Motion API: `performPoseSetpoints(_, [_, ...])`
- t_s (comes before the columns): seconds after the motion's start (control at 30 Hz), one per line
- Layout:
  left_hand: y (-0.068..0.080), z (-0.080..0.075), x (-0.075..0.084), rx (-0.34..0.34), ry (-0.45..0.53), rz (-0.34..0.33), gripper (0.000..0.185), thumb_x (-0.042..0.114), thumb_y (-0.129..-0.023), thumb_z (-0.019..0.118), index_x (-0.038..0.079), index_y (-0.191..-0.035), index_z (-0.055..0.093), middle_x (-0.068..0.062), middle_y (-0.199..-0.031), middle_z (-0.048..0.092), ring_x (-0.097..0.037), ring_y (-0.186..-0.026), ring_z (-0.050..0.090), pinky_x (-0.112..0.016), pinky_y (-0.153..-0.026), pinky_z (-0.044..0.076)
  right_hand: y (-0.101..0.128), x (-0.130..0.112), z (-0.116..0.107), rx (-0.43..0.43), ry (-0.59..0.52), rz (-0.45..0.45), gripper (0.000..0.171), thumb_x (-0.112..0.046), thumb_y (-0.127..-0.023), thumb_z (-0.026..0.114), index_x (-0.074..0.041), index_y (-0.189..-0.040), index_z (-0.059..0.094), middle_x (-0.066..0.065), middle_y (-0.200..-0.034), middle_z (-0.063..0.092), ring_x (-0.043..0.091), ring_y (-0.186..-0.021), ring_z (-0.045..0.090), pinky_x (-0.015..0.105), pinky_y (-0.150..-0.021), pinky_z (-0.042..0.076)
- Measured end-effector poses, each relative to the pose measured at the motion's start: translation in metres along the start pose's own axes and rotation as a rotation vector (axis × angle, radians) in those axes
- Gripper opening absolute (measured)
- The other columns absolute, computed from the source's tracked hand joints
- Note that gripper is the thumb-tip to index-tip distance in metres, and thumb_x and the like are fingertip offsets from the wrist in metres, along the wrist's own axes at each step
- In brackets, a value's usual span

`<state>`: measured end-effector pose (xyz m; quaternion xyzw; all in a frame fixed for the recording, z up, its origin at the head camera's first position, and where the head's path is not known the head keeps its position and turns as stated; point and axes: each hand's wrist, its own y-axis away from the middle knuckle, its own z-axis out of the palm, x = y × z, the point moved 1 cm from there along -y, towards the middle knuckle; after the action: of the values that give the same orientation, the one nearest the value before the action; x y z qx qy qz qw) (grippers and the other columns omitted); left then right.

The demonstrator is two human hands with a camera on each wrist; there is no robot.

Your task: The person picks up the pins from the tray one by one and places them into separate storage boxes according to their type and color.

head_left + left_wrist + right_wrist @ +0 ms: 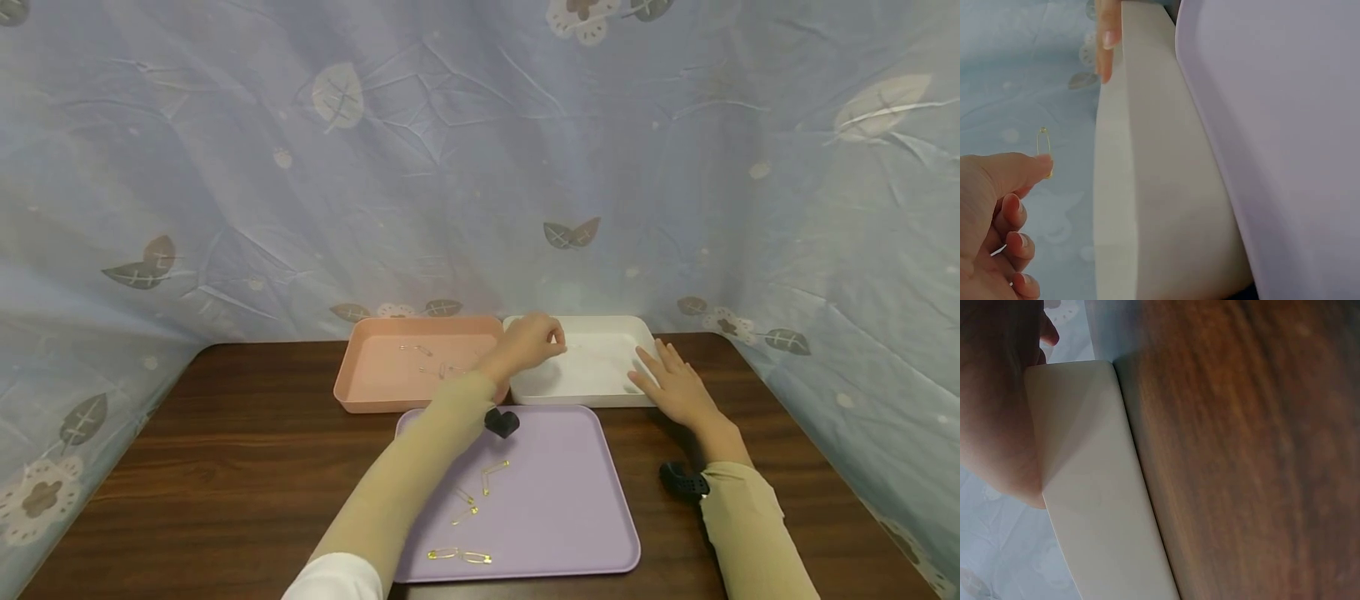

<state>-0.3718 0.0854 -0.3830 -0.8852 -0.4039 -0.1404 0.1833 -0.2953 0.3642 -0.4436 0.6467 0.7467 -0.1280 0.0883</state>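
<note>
Between thumb and forefinger my left hand (528, 340) pinches a gold safety pin (1044, 144), which stands out past the fingertips in the left wrist view. That hand is over the left part of the white tray (592, 385). At the tray's right edge, my right hand (681, 390) rests with its fingers spread and straight. Several gold safety pins (461, 556) lie on the purple tray (555, 500) in front. More pins (442, 369), which look silvery, lie in the pink tray (375, 367), partly hidden by my left hand and forearm.
All three trays stand on a dark brown wooden table (225, 467). Behind them and along both sides hangs a pale blue patterned cloth (450, 167). The pink and white trays sit side by side at the back, with the purple tray nearer.
</note>
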Motion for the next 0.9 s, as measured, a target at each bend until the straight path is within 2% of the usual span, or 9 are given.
performPoseSetpoints(0.2, [-0.014, 0.010, 0.001, 0.040, 0.002, -0.052, 0.009, 0.027, -0.090, 0.068, 0.019, -0.090, 0.070, 0.005, -0.084, 0.061, -0.010, -0.077, 0.053, -0.024, -0.067, 0.042, 0.000, 0.000, 0.000, -0.002, -0.003, 0.000, 0.072, -0.054, -0.101, 0.035, -0.007, -0.154, 0.024, 0.029, -0.160, 0.006, 0.048, -0.148, 0.004, 0.071, -0.112, 0.008])
performPoseSetpoints(0.4, [-0.025, 0.022, 0.005, 0.042, 0.017, -0.111, 0.011, 0.030, -0.090, 0.068, 0.019, -0.091, 0.071, 0.007, -0.097, 0.070, -0.010, -0.086, 0.060, -0.030, -0.081, 0.049, 0.001, -0.001, 0.000, -0.005, -0.008, 0.001, 0.071, -0.053, -0.101, 0.035, -0.006, -0.153, 0.025, 0.029, -0.160, 0.007, 0.049, -0.148, 0.004, 0.071, -0.112, 0.009])
performPoseSetpoints(0.6, [-0.029, 0.029, 0.013, 0.037, 0.012, -0.144, 0.011, 0.030, -0.090, 0.068, 0.019, -0.092, 0.072, 0.006, -0.102, 0.072, -0.014, -0.095, 0.064, -0.038, -0.088, 0.051, 0.002, 0.000, 0.001, 0.001, -0.016, 0.001, 0.071, -0.053, -0.101, 0.036, -0.006, -0.153, 0.026, 0.029, -0.160, 0.006, 0.048, -0.148, 0.004, 0.071, -0.112, 0.009])
performPoseSetpoints(0.9, [-0.032, 0.033, 0.019, 0.041, 0.022, -0.212, 0.012, 0.029, -0.091, 0.068, 0.018, -0.093, 0.071, 0.005, -0.101, 0.072, -0.015, -0.095, 0.065, -0.038, -0.092, 0.048, 0.001, 0.001, 0.002, 0.002, -0.018, 0.007, 0.072, -0.055, -0.101, 0.035, -0.006, -0.153, 0.026, 0.028, -0.161, 0.006, 0.047, -0.148, 0.004, 0.071, -0.112, 0.009])
